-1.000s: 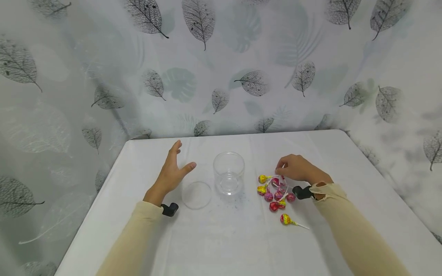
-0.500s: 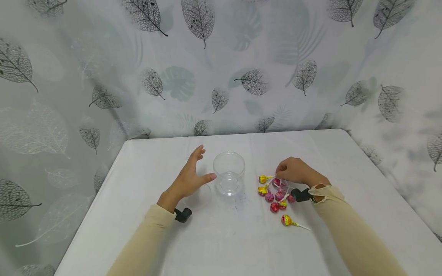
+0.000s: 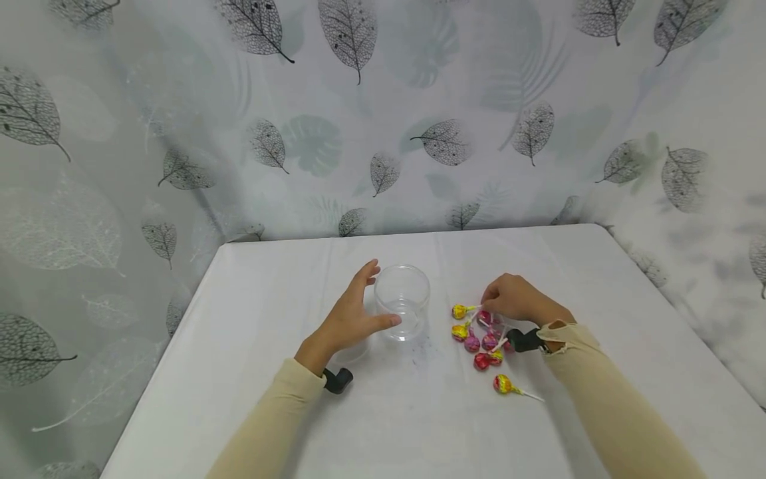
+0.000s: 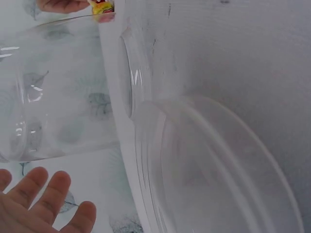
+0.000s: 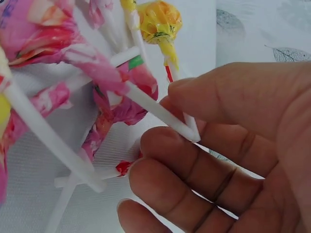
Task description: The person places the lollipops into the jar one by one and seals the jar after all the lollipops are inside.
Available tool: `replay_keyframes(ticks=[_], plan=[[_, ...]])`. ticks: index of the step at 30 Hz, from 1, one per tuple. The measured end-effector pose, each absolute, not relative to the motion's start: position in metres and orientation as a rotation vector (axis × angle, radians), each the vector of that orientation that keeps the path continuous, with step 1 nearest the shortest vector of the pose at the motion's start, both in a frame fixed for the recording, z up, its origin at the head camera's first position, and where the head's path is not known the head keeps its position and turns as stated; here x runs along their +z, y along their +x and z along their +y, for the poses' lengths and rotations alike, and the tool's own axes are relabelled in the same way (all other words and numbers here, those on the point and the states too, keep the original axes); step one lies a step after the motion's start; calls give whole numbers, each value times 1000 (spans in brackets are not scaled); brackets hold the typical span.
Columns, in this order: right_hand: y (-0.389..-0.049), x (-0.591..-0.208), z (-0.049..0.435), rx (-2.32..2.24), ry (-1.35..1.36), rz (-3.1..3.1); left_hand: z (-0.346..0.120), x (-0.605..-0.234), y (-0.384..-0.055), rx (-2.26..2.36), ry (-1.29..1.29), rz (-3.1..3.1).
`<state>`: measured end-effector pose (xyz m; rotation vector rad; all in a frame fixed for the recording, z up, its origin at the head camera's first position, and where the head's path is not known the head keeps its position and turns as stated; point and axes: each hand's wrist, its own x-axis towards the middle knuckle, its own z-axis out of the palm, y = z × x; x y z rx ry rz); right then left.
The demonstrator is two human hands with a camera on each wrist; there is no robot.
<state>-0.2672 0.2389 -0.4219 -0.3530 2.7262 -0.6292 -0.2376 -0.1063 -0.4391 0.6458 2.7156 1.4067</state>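
A clear, upright jar (image 3: 402,293) stands mid-table. Beside its left side is my left hand (image 3: 350,322), thumb and fingers spread apart; in the left wrist view those fingers (image 4: 53,191) show a gap from the jar wall (image 4: 68,87). A clear round lid (image 4: 209,160) lies on the table under the left wrist, mostly hidden in the head view. At the back of a lollipop pile, my right hand (image 3: 516,297) pinches the white stick of a yellow lollipop (image 5: 160,22) between thumb and forefinger. Pink-wrapped lollipops (image 5: 129,97) lie close by its fingertips.
Several more lollipops in red, pink and yellow wrappers lie right of the jar, among them a red one (image 3: 481,361). One yellow-red lollipop (image 3: 503,384) lies apart, nearer the front. A white cloth (image 3: 419,432) covers the table; leaf-print curtains (image 3: 383,120) hang behind.
My left hand has moved right, from above the lid to the jar's side. The right hand has dipped slightly onto the lollipop pile and otherwise stays in place.
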Motion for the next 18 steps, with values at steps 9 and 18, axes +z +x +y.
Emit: replay_keyframes(ticks=[9, 18], plan=[[-264, -423, 239, -767, -288, 2760, -96, -439, -236, 1421, 637, 2728], [-257, -414, 237, -953, -195, 2854, -93, -440, -240, 1418, 651, 2736]])
